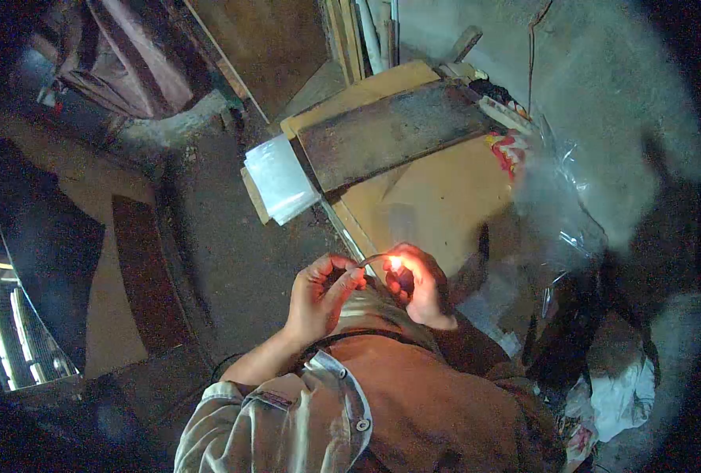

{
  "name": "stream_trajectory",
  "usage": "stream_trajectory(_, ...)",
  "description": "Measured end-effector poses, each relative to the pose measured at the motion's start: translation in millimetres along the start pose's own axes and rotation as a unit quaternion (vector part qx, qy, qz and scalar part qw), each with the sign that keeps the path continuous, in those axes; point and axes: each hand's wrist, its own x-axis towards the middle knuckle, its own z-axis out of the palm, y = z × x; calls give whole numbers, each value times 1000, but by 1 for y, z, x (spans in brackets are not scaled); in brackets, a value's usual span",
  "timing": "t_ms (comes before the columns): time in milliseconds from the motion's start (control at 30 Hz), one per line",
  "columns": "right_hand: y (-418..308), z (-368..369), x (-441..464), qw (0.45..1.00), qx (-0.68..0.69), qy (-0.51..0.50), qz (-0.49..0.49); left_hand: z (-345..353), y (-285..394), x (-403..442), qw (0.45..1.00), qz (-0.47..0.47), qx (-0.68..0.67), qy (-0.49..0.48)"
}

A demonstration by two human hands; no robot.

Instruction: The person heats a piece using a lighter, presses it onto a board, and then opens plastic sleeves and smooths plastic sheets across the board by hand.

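In front of my belly, my left hand pinches a thin, dark, curved cord between thumb and fingertips. The cord's far end reaches across to a small bright flame. My right hand is closed just behind that flame, its fingers lit orange by the glow. It seems to grip a lighter, though the body is mostly hidden by the fingers. The two hands are close together but apart, with the cord bridging between them.
Beyond my hands lies a cardboard-covered surface with a dark board on it. Clear plastic sheets lie at its left corner. Crumpled plastic is to the right. A large mirror-like panel leans at far left.
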Motion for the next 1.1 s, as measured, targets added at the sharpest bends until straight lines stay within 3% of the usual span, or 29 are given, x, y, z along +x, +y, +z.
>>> stream_trajectory(67,2,1,1,1000,2,10,6,0,0,0,1000,-5,-9,3)
stream_trajectory(133,8,-1,4,997,5,-6,-71,-1,-3,-1,1000,-4,-11,6)
stream_trajectory(733,-4,3,-2,1000,-14,-4,-1,-9,-7,-1,1000,-4,-3,1)
stream_trajectory(1100,1,3,0,1000,0,6,-13,-3,1,-4,1000,-18,4,-3)
